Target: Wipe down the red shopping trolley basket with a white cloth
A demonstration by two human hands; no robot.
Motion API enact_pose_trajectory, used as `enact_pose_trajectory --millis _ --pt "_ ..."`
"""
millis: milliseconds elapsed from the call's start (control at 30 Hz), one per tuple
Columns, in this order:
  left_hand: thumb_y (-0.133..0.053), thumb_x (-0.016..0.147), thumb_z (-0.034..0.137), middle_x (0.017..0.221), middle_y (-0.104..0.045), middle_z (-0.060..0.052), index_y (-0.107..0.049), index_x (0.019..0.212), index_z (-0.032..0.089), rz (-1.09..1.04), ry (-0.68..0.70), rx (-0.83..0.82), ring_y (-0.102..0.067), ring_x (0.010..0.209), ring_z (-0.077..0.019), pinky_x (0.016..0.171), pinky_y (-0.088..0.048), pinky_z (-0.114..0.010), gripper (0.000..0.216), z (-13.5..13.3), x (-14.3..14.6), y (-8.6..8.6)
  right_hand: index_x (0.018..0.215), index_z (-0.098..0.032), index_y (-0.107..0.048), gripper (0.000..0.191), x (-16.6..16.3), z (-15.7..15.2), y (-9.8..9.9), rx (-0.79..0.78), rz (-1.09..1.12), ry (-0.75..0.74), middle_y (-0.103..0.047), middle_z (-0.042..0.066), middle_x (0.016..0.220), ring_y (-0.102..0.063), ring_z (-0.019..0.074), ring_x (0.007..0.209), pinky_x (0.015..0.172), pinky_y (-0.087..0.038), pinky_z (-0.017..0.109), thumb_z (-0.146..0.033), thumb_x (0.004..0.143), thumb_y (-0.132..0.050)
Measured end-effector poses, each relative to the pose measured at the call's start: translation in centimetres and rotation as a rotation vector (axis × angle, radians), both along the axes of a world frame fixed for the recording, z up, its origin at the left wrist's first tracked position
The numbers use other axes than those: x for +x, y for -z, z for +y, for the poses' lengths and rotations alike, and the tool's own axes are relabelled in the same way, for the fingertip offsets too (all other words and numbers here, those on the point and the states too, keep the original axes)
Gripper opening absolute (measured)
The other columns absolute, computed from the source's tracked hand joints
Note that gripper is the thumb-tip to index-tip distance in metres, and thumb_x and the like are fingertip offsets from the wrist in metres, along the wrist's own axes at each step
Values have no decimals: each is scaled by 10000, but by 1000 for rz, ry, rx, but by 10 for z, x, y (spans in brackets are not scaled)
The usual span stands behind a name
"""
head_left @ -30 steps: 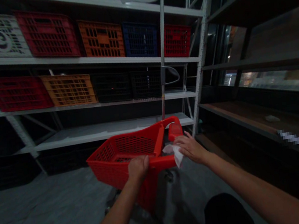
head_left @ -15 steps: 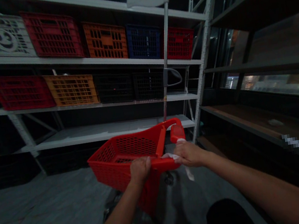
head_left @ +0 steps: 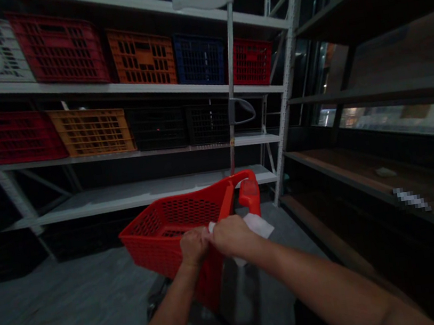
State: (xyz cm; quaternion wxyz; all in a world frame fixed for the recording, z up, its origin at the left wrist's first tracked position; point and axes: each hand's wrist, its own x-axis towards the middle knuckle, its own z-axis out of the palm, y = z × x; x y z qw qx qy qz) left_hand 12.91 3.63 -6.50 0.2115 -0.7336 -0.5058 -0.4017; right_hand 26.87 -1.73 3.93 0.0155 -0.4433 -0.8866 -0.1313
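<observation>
A red plastic shopping basket (head_left: 161, 227) on a wheeled frame stands in front of me. Its near rim is gripped by my left hand (head_left: 193, 245), fingers curled over the edge. My right hand (head_left: 231, 236) is closed on a white cloth (head_left: 259, 225) and presses it against the same rim, right beside the left hand. Part of the cloth sticks out to the right of the knuckles. The basket's red handle (head_left: 248, 190) rises at its far right corner.
White metal shelving (head_left: 117, 87) holds red, orange, blue, black and white crates (head_left: 141, 57). A grey pole with a white sign (head_left: 231, 90) rises behind the basket. Dark wooden shelves (head_left: 364, 174) run along the right. The floor (head_left: 60, 308) is grey concrete.
My right hand slid left along the rim with the cloth, from the basket's right corner until it met my left hand. The left hand kept its grip.
</observation>
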Motion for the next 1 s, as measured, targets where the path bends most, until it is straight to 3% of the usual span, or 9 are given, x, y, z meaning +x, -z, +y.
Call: enact_pose_trajectory --millis 100,233,367,467,567,667,867,933,1000 --pt "-264 829 262 536 -619 -60 -555 535 176 -1 3 4 -561 524 -147 539 -367 -251 423 -2 -11 0 865 -151 -649 523 26 -3 -5 -7 -9 -35 -680 122 787 -645 244 754 630 -467 313 -575 847 -343" --pt "-259 829 250 497 -576 -49 -531 520 181 7 30 -11 -545 518 -140 551 -365 -248 417 -5 -19 0 852 -177 -627 615 65 9 -14 -58 -31 -291 -666 75 720 -623 204 661 618 -441 290 -704 774 -319" --pt "-251 830 246 491 -558 -38 -501 497 190 16 81 -30 -526 507 -129 548 -361 -241 421 -4 -22 -1 852 -184 -601 524 98 39 -11 32 14 -625 -644 35 742 -588 161 742 887 -353 345 -637 815 -340" --pt "-248 828 237 481 -546 -36 -482 487 192 4 94 -29 -518 500 -130 546 -361 -242 417 -1 -25 -1 910 -171 -589 566 114 60 2 168 97 -745 -633 49 815 -559 176 854 998 -211 419 -658 805 -322" --pt "-253 824 231 486 -545 -48 -474 493 191 -12 86 -20 -520 504 -144 542 -364 -254 400 1 -30 1 866 -149 -595 656 112 64 20 281 262 -675 -620 76 789 -539 194 851 959 -259 419 -674 816 -205" --pt "-259 813 228 488 -538 -54 -470 502 192 -19 79 -23 -520 506 -153 540 -371 -262 378 2 -35 3 800 -149 -604 648 87 44 34 333 411 -452 -625 91 773 -540 195 796 865 -337 383 -604 861 -145" --pt "-223 817 231 542 -567 -56 -500 553 195 -47 98 -62 -543 574 -163 605 -415 -277 384 5 -48 6 754 -132 -619 570 10 -19 24 299 303 -50 -634 114 663 -583 218 647 684 -389 369 -570 870 -273" --pt "-230 815 241 565 -578 -52 -509 565 199 -58 113 -79 -545 595 -162 618 -422 -277 377 6 -54 5 777 -124 -616 564 -2 -28 19 265 268 -41 -633 115 651 -586 219 613 640 -393 361 -572 867 -285" --pt "-232 815 244 589 -587 -46 -517 581 203 -70 126 -93 -545 615 -159 636 -427 -277 371 5 -62 5 814 -124 -603 538 0 -26 16 239 243 -127 -640 112 689 -589 214 629 629 -391 346 -569 862 -305"
